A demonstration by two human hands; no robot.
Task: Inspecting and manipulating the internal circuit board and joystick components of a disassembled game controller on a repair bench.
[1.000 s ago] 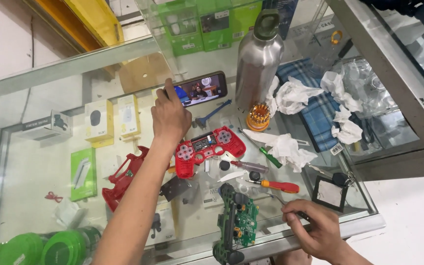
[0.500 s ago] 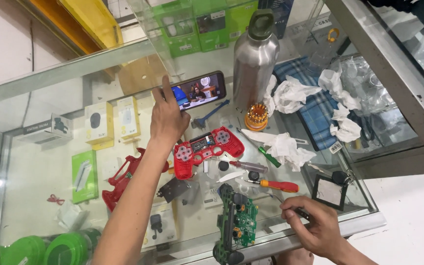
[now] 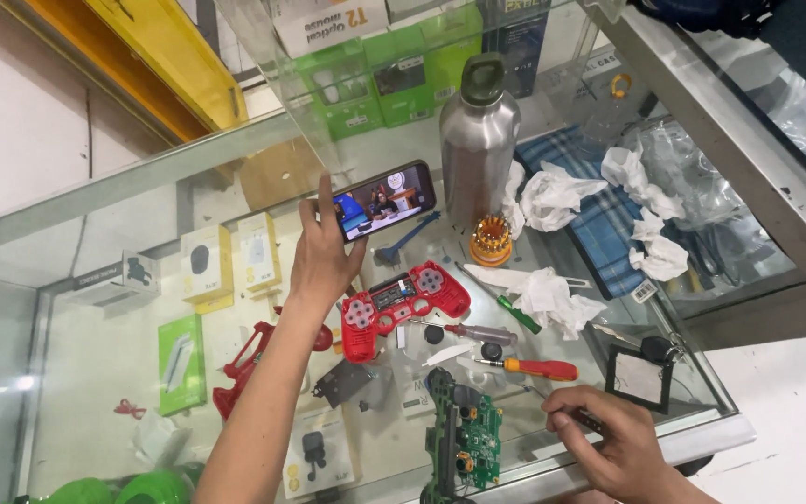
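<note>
My left hand (image 3: 322,261) reaches across the glass counter and grips the left end of a black phone (image 3: 386,200). The phone is propped up on its long side with a video playing, and my index finger runs up along its edge. Just below that hand lies a red game controller shell (image 3: 405,297), its inside facing up. My right hand (image 3: 610,446) rests at the counter's near edge, shut on a thin dark tool (image 3: 586,420). To its left, a green controller circuit board (image 3: 474,444) sits in a black frame.
A steel bottle (image 3: 478,140) stands behind the phone, next to an orange bit holder (image 3: 492,241). Three screwdrivers, one of them orange-handled (image 3: 539,368), and crumpled tissues (image 3: 552,297) lie mid-counter. A blue checked cloth (image 3: 599,219) is at right. Another red shell part (image 3: 244,362) is at left.
My left hand has slid a little up the phone's left end, index finger now raised beside it. My right hand has stayed at the near edge with its tool.
</note>
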